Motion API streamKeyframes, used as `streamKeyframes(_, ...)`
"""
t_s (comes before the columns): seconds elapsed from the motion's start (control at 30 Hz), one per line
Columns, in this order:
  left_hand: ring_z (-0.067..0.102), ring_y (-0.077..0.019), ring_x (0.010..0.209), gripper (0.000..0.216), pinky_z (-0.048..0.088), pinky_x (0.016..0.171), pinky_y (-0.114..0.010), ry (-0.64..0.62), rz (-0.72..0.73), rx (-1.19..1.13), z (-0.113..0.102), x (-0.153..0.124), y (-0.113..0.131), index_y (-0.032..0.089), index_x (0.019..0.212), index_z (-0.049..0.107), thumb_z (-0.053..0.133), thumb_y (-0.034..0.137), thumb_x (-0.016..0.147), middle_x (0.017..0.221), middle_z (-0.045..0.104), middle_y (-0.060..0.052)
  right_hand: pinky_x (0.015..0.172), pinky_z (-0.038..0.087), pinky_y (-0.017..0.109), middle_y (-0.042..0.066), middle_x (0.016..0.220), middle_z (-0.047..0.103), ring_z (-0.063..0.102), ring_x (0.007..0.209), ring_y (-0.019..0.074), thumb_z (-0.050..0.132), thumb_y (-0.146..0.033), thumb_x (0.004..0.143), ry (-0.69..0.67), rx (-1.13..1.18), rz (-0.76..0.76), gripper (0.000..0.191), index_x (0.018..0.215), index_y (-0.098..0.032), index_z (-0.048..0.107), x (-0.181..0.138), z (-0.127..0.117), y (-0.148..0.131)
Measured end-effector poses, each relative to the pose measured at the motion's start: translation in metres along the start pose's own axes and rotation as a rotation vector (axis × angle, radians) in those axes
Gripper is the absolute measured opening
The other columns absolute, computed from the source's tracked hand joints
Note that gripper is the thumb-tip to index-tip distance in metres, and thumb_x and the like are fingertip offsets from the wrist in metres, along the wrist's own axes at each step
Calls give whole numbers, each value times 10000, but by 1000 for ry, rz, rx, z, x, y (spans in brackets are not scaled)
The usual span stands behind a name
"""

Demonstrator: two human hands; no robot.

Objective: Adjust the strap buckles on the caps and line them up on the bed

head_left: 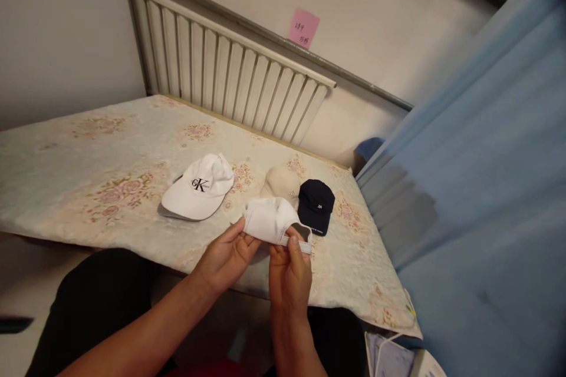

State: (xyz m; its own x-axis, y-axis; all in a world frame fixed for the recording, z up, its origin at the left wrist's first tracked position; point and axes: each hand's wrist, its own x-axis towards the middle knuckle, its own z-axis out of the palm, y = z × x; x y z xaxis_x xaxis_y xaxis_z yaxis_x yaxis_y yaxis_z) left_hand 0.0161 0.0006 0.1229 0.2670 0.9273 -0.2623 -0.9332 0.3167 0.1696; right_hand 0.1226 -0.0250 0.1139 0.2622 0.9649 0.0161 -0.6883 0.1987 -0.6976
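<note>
Both my hands hold a white cap (268, 218) above the near edge of the bed. My left hand (226, 258) pinches the cap's left side. My right hand (289, 271) grips the strap at the cap's back opening, fingers closed round it. On the bed behind lie a white cap with black letters (200, 187), a beige cap (280, 181) and a dark navy cap (315, 205).
The caps lie on a bed with a floral cover (88, 182). A white radiator (230, 73) runs along the far wall under a pink note (303, 28). A blue curtain (486, 188) hangs on the right. My dark-clothed legs (101, 300) show below.
</note>
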Motion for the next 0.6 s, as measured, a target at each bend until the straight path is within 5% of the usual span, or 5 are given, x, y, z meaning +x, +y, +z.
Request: streamKeyframes(0.6, 668, -216, 1024, 405, 538, 931, -366, 23, 39, 121, -15, 3, -1, 123, 1327, 495, 452, 116, 924, 1067, 721, -111, 1057, 410, 436, 68, 1162, 668, 628, 1082, 194, 605, -242, 836, -32, 44, 11, 421, 1245, -178, 526, 4, -3, 16)
